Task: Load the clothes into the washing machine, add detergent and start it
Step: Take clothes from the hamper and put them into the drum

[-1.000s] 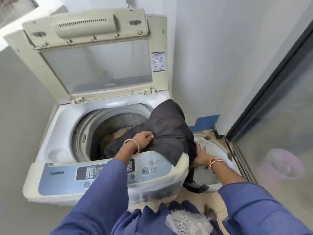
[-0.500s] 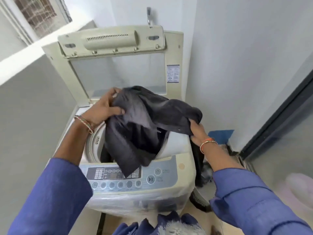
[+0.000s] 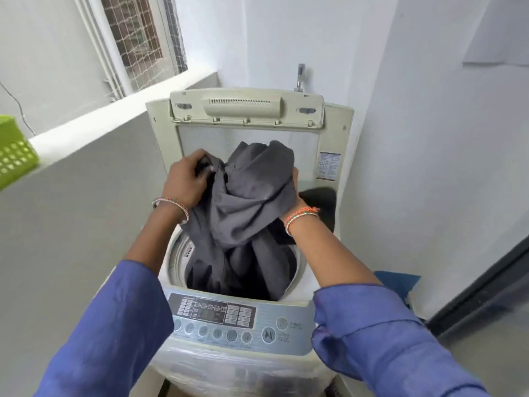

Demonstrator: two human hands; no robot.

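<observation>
Dark grey clothing (image 3: 252, 196) hangs bunched between both hands above the open mouth of the washing machine (image 3: 243, 319), its lower folds trailing down into the drum (image 3: 183, 253). The left hand (image 3: 187, 179) grips the upper left of the fabric, fingers curled round a dark fold. The right hand (image 3: 296, 193) is mostly hidden behind the cloth on the other side; what shows of it wraps round the bunched material, holding it from the right. Each wrist wears bangles, and both arms are in blue sleeves (image 3: 380, 336).

The machine is a top loader with its lid (image 3: 246, 116) raised upright at the back, the clear panel of the lid facing the camera and a printed label (image 3: 329, 166) on its right frame. Another dark piece (image 3: 320, 202) lies over the right rim of the tub, just beside the right wrist. Along the front edge runs the control panel (image 3: 217, 313), with a display, a row of round buttons, a power button (image 3: 282, 323) and a start/pause button (image 3: 268, 335) at the right end. The front of the cabinet below is covered in clear plastic wrap.

A metal tap (image 3: 300, 77) sticks out of the wall behind the lid. At the left, a grey ledge (image 3: 86, 167) carries a lime green perforated basket (image 3: 13, 153), and above it is a window with wire mesh (image 3: 137, 38). A blue item (image 3: 398, 282) lies on the floor to the right of the machine, near a dark-framed door (image 3: 486, 282).
</observation>
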